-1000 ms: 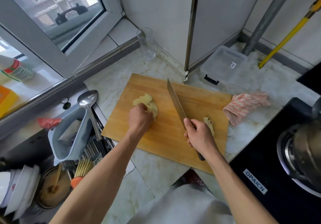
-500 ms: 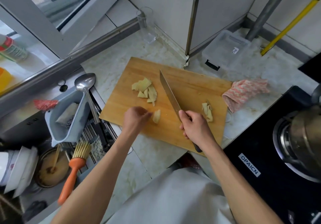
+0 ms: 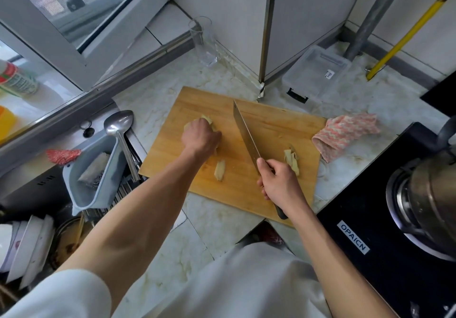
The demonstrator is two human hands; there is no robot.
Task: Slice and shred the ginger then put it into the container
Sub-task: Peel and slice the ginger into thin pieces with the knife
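My left hand [image 3: 201, 137] curls over the ginger slices [image 3: 206, 120] at the board's ten o'clock. A loose slice [image 3: 219, 170] lies at six o'clock from that fist, long axis twelve to six. My right hand [image 3: 280, 182] clamps the knife [image 3: 245, 132], blade toward eleven. The container [image 3: 317, 73] waits at one o'clock.

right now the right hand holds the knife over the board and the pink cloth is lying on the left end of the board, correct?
Not quite. The head view shows the pink cloth on the counter off the right end of the board, not the left. The right hand does hold the knife over the board.
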